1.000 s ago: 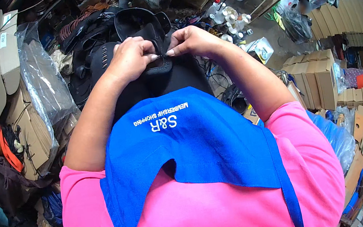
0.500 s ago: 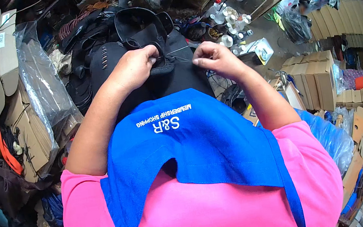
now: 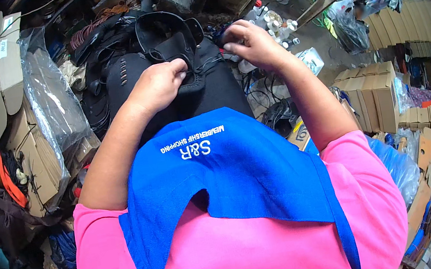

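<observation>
A black leather piece shaped like a shoe upper (image 3: pixel 171 45), with a stiff curved collar at its far end, lies across my dark-clothed lap. My left hand (image 3: pixel 160 86) pinches its near edge between thumb and fingers. Dark cord or thread (image 3: pixel 210 64) trails off the piece's right side. My right hand (image 3: pixel 252 44) is raised just right of it, fingers curved and the thumb apart from them. Nothing shows clearly between those fingers; dark clutter lies behind them.
Several small bottles (image 3: pixel 280 27) stand beyond my right hand. Tangled black cords (image 3: pixel 262 91) lie below it. Cardboard boxes (image 3: pixel 371 94) are stacked to the right. Plastic-covered cardboard (image 3: pixel 56 97) leans at the left. A blue apron (image 3: pixel 227 177) covers my front.
My right hand has moved up and away from the black piece, and its pinch has loosened. My left hand keeps its grip in nearly the same place.
</observation>
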Motion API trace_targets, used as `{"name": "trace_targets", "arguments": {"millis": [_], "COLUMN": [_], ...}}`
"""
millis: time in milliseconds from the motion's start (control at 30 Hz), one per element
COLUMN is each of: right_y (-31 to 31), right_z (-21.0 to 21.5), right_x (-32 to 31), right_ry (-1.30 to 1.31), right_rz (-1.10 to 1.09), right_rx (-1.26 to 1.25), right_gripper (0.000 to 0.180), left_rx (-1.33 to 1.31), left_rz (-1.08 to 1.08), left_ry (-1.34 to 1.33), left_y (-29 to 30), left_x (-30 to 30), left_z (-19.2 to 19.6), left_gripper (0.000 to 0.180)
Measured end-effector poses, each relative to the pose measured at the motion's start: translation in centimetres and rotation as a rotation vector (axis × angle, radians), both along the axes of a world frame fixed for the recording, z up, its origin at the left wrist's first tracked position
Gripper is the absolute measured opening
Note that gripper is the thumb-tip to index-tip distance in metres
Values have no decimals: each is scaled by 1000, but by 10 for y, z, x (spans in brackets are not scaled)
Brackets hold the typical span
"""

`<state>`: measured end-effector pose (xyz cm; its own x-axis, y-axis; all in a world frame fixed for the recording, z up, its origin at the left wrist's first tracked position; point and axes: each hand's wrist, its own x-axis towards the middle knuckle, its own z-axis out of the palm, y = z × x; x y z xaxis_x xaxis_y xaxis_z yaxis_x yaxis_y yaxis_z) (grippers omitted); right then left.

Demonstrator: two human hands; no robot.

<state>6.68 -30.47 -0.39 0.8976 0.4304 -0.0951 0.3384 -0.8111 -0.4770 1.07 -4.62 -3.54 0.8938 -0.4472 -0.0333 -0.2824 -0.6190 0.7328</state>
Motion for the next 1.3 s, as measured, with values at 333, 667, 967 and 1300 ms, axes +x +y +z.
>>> {"name": "trace_targets", "arguments": {"millis": [333,667,967,1300], "right_y": [-9,-6,-18,39], "right_z": [7,44,3,21], "right_x": [-5,-42,-1,-28], "right_ry": [313,267,135,-407], "right_rz": [13,243,22,540], "right_rx": [147,189,38,-371], "right_gripper": [14,16,14,12], "left_rx": [41,163,179,103], "left_rz": [82,104,119,-92], "left_ry": [219,300,173,58], "left_y": [-11,-23,-30,-3], "left_x": [12,18,13,9], "left_z": [13,17,18,12], "left_gripper": [32,45,43,19]}}
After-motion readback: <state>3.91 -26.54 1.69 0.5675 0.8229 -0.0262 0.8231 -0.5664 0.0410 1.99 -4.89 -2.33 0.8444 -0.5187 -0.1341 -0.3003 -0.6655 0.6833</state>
